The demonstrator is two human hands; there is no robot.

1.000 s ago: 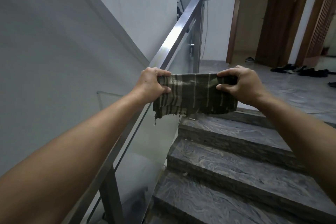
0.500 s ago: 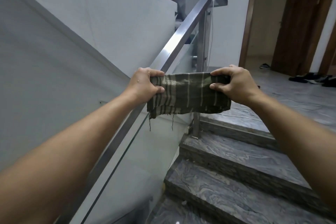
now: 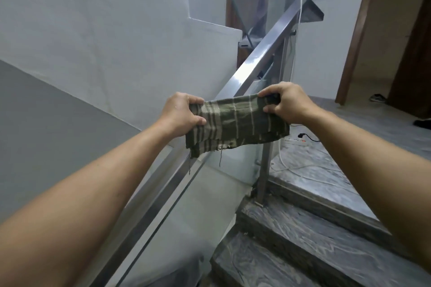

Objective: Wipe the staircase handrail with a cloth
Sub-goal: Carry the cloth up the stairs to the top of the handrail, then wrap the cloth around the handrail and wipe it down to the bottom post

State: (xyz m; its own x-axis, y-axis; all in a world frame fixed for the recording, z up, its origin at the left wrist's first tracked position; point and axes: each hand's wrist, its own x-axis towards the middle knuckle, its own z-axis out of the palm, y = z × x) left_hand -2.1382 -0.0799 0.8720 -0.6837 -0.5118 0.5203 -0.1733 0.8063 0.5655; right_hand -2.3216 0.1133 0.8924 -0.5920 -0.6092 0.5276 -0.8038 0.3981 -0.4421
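Note:
A square steel handrail (image 3: 258, 58) slopes from the lower left up to the landing at the upper right. Across it, at mid-frame, hangs a dark green cloth with pale stripes (image 3: 235, 123), stretched flat between both hands. My left hand (image 3: 183, 115) grips the cloth's left end, on the wall side of the rail. My right hand (image 3: 285, 102) pinches the right end, on the stair side. The cloth hides the stretch of rail beneath it, and loose threads dangle from its lower edge.
A glass panel (image 3: 210, 196) fills the space under the rail, with a steel post (image 3: 264, 170) fixed to the top step. Grey marble steps (image 3: 291, 235) rise to the right. A white cable (image 3: 300, 166) lies on the landing, shoes (image 3: 377, 98) by a wooden door frame.
Both hands and the cloth have slid further up the handrail toward the landing. The view has climbed with them, so the post and top step are nearer. Both grips are unchanged.

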